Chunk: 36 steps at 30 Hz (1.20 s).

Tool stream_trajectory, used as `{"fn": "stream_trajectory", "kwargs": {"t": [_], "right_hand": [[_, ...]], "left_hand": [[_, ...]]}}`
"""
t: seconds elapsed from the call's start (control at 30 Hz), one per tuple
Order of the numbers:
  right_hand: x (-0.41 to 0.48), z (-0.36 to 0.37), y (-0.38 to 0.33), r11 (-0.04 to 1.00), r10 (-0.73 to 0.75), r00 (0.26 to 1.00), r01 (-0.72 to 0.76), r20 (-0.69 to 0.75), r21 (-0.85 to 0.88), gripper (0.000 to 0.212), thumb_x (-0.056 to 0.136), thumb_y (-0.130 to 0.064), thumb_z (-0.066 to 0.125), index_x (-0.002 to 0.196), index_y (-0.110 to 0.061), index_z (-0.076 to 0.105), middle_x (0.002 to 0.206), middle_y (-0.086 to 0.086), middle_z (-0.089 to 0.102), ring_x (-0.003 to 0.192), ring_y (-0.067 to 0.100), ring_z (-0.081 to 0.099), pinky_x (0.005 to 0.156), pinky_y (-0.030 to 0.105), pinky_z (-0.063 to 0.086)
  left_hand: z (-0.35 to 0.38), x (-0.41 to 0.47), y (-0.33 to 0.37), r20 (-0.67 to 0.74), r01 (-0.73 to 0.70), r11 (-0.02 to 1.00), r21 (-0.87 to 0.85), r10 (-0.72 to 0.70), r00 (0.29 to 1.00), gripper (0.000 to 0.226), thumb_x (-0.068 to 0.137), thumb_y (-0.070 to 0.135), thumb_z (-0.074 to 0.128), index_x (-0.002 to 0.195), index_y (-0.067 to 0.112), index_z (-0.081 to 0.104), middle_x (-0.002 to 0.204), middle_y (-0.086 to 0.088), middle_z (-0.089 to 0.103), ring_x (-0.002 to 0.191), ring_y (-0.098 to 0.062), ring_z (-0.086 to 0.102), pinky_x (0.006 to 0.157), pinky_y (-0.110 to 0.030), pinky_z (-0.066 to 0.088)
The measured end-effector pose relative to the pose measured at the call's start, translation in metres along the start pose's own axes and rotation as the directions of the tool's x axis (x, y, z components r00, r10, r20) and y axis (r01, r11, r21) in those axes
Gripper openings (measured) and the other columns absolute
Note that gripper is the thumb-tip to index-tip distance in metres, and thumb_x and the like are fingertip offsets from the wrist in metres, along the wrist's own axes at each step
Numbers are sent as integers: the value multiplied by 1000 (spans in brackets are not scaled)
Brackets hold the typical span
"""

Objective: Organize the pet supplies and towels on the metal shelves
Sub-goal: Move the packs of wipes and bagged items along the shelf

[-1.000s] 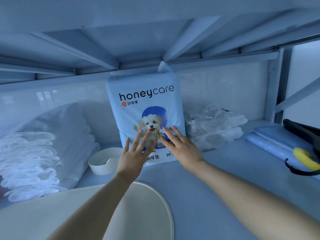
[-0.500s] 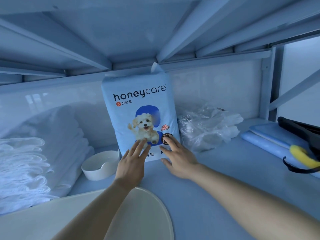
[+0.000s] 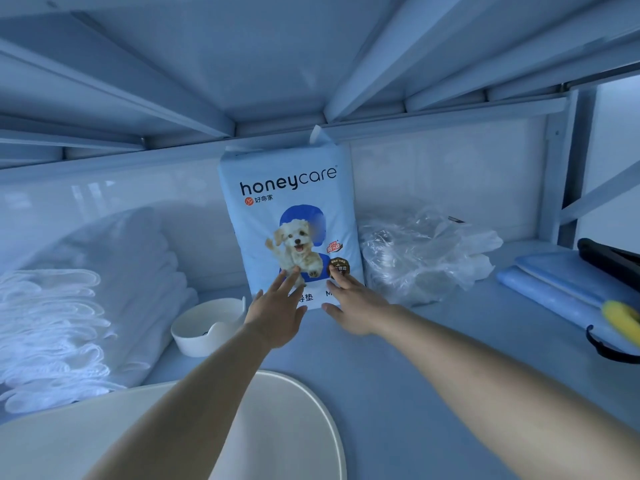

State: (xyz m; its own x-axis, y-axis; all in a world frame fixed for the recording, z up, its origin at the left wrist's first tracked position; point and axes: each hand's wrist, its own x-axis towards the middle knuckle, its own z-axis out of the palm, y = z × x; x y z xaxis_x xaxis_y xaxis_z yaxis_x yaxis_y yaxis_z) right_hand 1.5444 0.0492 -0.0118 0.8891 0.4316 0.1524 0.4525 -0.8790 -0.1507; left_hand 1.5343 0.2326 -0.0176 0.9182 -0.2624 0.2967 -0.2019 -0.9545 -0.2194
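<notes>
Nearest us, a white oval tray (image 3: 294,427) lies on the metal shelf (image 3: 415,375), partly under our left forearm. Beyond it our left hand (image 3: 277,315) and right hand (image 3: 353,306) reach forward, fingers straight and spread, gripping nothing; the fingertips rest against the lower front of the pet pad pack (image 3: 291,202). To the left a small white bowl (image 3: 204,327) sits just beside a stack of folded white towels (image 3: 69,306). To the right lie flat blue pads (image 3: 554,285) with a black and yellow tool (image 3: 620,317) on them. The pack stands upright at the back, its top near the shelf above. We read "honeycare", then "好命家" beside a red logo, over a puppy picture; lower down "垫" and an "M" show between our hands, and the brown badge is too small to read. A crumpled clear plastic bag (image 3: 415,261) sits against the pack's right side
</notes>
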Motion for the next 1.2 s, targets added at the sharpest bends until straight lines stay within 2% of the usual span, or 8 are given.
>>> {"fn": "stream_trajectory", "kwargs": {"t": [0.2, 0.43, 0.6, 0.67, 0.77, 0.97, 1.2], "right_hand": [[9, -2, 3, 999, -1, 999, 2, 53, -37, 69, 96, -41, 41, 149, -11, 9, 156, -7, -20, 145, 13, -3, 112, 41, 28], [26, 3, 8, 1000, 5, 998, -4, 63, -15, 71, 96, -39, 41, 148, -7, 7, 155, -5, -22, 145, 17, -2, 113, 42, 26], [32, 2, 11, 1000, -3, 995, 4, 96, -15, 73, 96, -39, 41, 149, -6, 2, 154, -5, -26, 145, 18, -2, 115, 41, 22], [26, -3, 10, 1000, -4, 995, 3, 102, 9, 72, 96, -38, 41, 149, -6, 3, 155, -4, -23, 145, 19, 0, 116, 39, 21], [10, -11, 3, 996, -47, 997, 43, 61, 74, 66, 97, -36, 41, 148, -6, 11, 158, -1, -10, 145, 19, 9, 115, 36, 21], [-24, -3, -16, 976, -148, 989, 143, 20, 163, 61, 96, -35, 42, 149, -14, 18, 158, -5, 7, 143, 15, 18, 114, 36, 24], [-38, 6, -40, 946, -215, 975, 222, -56, 235, 55, 94, -31, 48, 144, -15, 32, 151, -1, 30, 137, 16, 31, 110, 33, 31]], "left_hand": [[-6, 3, -5, 109, 6, 996, 86, -16, 994, 58, 98, 47, 25, 149, 22, 14, 157, 8, -14, 145, -13, -8, 113, -48, 21], [-10, 19, 6, 227, 65, 989, 135, -94, 969, 61, 97, 51, 18, 150, 22, 5, 155, 5, -23, 144, -17, -14, 113, -51, 20], [-15, 24, 4, 265, 59, 990, 132, -93, 960, 57, 98, 50, 18, 149, 25, 12, 154, 7, -23, 144, -15, -14, 113, -50, 21], [-17, 21, 4, 238, 57, 994, 88, -77, 968, 55, 98, 48, 21, 148, 25, 18, 156, 8, -17, 145, -14, -8, 113, -49, 21], [-20, 9, 6, 148, 84, 996, 8, -84, 985, 53, 98, 47, 28, 147, 28, 21, 158, 8, 2, 144, -15, 8, 113, -45, 24], [-20, -39, 7, 41, 111, 994, -15, -111, 993, 56, 96, 46, 35, 148, 28, 20, 156, 7, 16, 142, -15, 17, 115, -43, 18], [-41, -93, -24, -101, 170, 974, -150, -186, 977, 52, 90, 31, 51, 140, 26, 39, 145, 7, 39, 132, -16, 39, 105, -30, 32]]}}
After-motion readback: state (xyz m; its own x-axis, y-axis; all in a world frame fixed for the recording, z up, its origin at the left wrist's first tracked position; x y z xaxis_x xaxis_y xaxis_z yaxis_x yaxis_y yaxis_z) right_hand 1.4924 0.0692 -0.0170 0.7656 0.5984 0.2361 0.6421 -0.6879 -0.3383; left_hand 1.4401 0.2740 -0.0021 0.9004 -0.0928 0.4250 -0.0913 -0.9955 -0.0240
